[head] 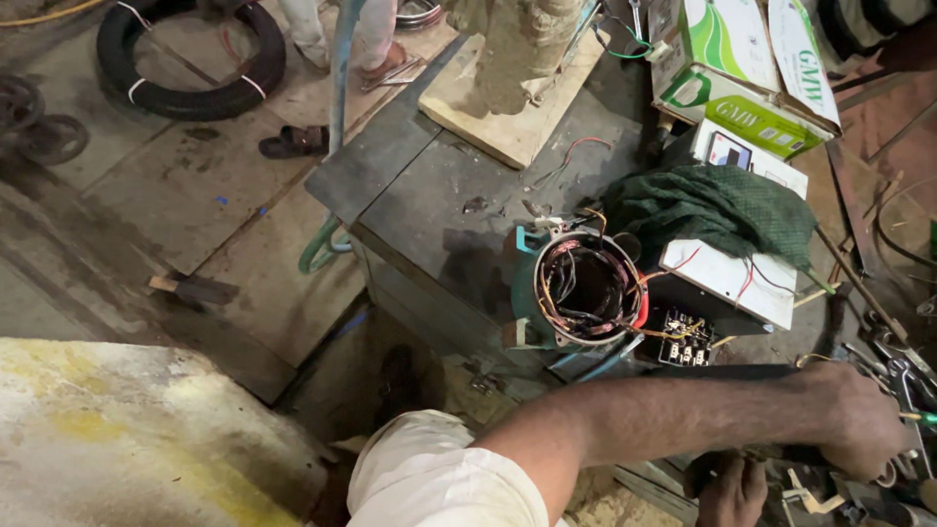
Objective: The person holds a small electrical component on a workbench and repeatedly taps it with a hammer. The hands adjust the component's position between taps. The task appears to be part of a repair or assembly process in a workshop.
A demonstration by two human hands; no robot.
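- Tools [903, 376], a cluttered heap of metal pliers and cutters, lie at the right edge of the dark metal workbench [439, 195]; our hands work among them.
- Our left hand [859, 425], on an arm crossing from the white sleeve [439, 483], rests on the heap with its fingers curled down over a dark object; we cannot tell exactly what they hold.
- Our right hand [734, 493] sits lower, at the bottom of the view, just beside the left wrist; its fingers are bent inward, but we cannot tell whether they hold anything.
- Near the middle of the workbench, towards its front edge, we see a green motor stator [581, 288] with exposed copper windings and loose red, yellow and black wires.
- Beside the stator, to the right, a white box-shaped unit [732, 278] carries a dark green cloth [717, 205].
- At the far right corner stands a green-and-white cardboard carton [742, 68].
- At the far edge, a wooden board [508, 107] bears a pale upright cylinder.
- On the floor beyond, we note a black tyre [190, 59] and a dark sandal [293, 141].
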